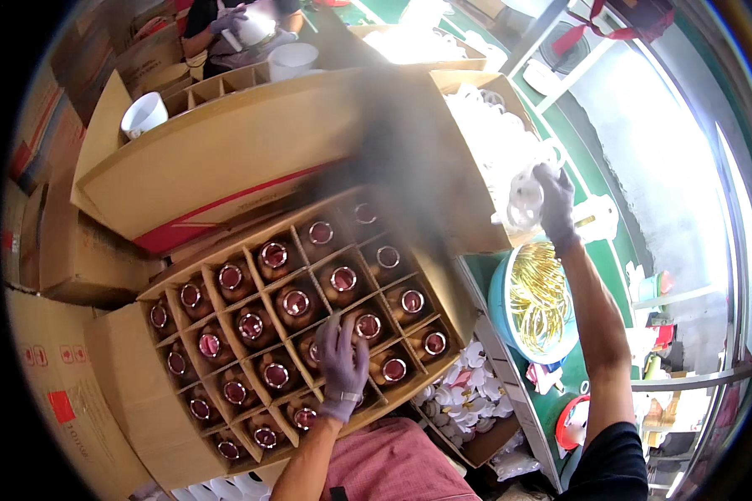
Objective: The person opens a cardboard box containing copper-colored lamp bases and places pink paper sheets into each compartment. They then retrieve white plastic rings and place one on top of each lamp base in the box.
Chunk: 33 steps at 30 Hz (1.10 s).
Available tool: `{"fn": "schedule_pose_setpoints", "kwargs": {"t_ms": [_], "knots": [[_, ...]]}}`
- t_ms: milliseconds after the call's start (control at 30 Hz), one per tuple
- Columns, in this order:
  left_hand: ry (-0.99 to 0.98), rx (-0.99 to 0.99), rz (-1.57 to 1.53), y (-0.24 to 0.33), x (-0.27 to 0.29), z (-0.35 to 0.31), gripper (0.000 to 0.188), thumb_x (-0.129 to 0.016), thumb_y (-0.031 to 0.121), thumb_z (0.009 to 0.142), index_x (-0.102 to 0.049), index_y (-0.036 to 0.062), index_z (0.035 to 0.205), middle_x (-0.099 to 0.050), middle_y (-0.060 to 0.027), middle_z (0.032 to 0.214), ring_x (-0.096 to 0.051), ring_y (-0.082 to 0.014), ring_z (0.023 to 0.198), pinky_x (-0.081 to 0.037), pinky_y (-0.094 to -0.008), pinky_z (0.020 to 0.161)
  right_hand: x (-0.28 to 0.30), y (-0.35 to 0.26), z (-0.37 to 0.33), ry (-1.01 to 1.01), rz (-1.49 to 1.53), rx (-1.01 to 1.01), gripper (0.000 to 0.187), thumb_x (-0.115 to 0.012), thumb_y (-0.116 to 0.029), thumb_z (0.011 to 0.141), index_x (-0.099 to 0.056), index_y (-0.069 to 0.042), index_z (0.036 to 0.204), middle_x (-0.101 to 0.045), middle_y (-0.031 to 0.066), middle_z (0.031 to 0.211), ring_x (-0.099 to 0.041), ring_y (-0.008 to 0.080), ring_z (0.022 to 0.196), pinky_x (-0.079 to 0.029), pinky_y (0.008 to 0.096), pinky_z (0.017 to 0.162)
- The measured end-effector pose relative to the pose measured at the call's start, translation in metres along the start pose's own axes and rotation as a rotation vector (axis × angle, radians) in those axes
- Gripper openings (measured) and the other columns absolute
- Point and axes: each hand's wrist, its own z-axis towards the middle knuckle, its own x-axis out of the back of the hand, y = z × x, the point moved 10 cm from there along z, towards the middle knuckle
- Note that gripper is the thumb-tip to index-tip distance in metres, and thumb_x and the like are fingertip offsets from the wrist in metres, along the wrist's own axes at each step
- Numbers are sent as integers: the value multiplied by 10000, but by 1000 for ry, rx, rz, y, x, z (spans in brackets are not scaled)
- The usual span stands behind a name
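dark reddish bottles (296, 303), shiny-rimmed, mouths up, in cells of divided carton (134, 384); white plastic piece (524, 200) at right hand (555, 200).

Left hand (340, 376) lower, fingers (332, 338) slightly parted; right hand (556, 203) farther forward.

The left hand (341, 355) wore a greyish-purple glove (342, 377), which fitted closely and finished at the wrist. Around this wrist there was a narrow, pale band (348, 396) with a slight shine, too small to tell its kind. The right hand (557, 200) had a matching glove of the same dull colour. Both forearms were bare. On the right upper arm there was a short, loose, very dark sleeve (612, 468). Over the lap, a dusty pink-red cloth garment (401, 463) showed soft creases.
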Motion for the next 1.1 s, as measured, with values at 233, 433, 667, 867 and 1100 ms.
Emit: {"fn": "schedule_pose_setpoints", "kwargs": {"t_ms": [233, 433, 667, 867, 1100], "knots": [[-126, 225, -757, -39, -15, 115, 559, -594, 273, 935, -396, 43, 1405, -613, -63, 1077, -577, -122, 904, -477, -267, 788, -172, 83, -173, -418, -24, -469, 306, -607, -107, 875, -584, 9, 1157, -646, 59, 1014, -609, 118, 902, -511, 267, 809], [-275, 759, -488, -176, 48, 11, 298, -555, 162, 934, -620, 39, 1198, -664, -25, 826, -605, -68, 612, -488, -206, 506, -280, 132, -267, -715, -407, -104, 526, -750, -328, 786, -596, -32, 1192, -418, 204, 1377, -448, 320, 1237, -417, 419, 1005], [102, 801, -370, -240, 192, -82, 319, -561, 160, 946, -584, 36, 1239, -655, -58, 863, -600, -95, 560, -522, -245, 481, -334, 69, -316, -736, -536, 137, 444, -699, -221, 781, -620, -167, 1214, -437, 154, 1399, -327, 408, 1326, -275, 523, 1098], [401, 696, -297, -315, 256, -44, 258, -644, 207, 912, -654, -4, 1060, -665, -59, 888, -602, -113, 750, -507, -269, 636, -321, 50, -320, -645, -841, 258, 382, -688, -154, 716, -651, -190, 1094, -504, 115, 1309, -402, 355, 1275, -266, 549, 1057], [143, 774, 375, -410, 300, 17, 313, -552, 308, 908, -658, 29, 1001, -674, -199, 951, -640, -354, 865, -492, -429, 782, -346, 36, -349, -695, -707, 154, 481, -669, -77, 751, -574, -103, 1222, -592, 142, 1053, -576, 341, 952, -466, 426, 827]]}}
